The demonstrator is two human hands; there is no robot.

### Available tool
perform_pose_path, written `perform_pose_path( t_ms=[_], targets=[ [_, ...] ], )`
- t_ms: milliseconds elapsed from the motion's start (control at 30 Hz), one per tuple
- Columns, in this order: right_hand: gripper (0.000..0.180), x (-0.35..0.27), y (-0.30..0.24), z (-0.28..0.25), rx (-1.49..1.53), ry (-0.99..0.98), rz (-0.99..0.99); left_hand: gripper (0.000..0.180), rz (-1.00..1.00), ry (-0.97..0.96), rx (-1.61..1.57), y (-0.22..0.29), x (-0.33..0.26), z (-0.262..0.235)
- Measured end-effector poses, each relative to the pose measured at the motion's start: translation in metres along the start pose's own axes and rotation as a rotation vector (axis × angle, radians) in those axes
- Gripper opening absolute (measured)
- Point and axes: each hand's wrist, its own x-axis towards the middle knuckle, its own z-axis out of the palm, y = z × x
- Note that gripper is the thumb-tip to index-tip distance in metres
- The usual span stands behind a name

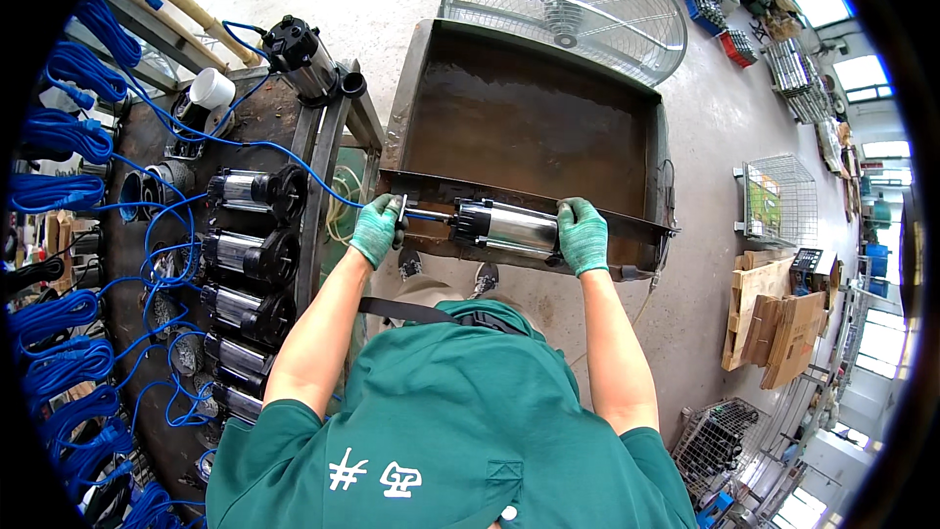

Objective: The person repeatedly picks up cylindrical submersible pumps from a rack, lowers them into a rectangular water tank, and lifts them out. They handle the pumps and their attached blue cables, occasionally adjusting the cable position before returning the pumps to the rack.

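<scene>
A silver and black cylindrical pump [507, 227] lies level across the near edge of a metal water tank [403, 108]. My right hand [585, 235], in a green knit glove, is closed round the pump's right end. In a matching glove, my left hand [376, 231] is closed on the blue cable [429, 216], which runs into the pump's left end. A small metal and dark part shows at the left fingers; its kind is unclear. From my left hand the cable stretches left toward the workbench. Brownish water fills the tank beyond the pump.
On the left, a dark workbench [250, 127] carries several similar pumps [250, 253], one standing pump [302, 64] and a white cup [211, 88]. Coiled blue cables [69, 132] hang beyond. A large caged fan [563, 0] stands behind the tank. Cardboard [793, 338] and a wire cage [780, 198] are right.
</scene>
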Motion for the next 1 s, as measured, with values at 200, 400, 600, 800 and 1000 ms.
perform_pose_path(
  t_ms=[200,400,600,800,1000],
  targets=[
    [0.019,0.0,-0.003,-0.001,0.011,-0.019,0.015,0.022,-0.331,-0.009,-0.1,-0.011,0.016,-0.002],
    [0.019,0.0,0.0,0.0,0.01,-0.009,-0.002,0.022,-0.055,-0.23,-0.08,-0.004,0.01,-0.01],
    [0.019,0.002,-0.001,-0.001,-0.004,-0.017,-0.023,0.028,0.174,-0.369,0.555,0.013,0.016,-0.025],
    [0.018,0.002,0.001,0.0,-0.021,-0.019,-0.008,0.039,0.255,-0.261,0.508,0.0,0.02,-0.009],
    [0.017,0.003,0.003,0.0,-0.066,-0.023,-0.048,0.059,0.165,-0.368,0.355,-0.008,0.022,-0.028]
  ],
)
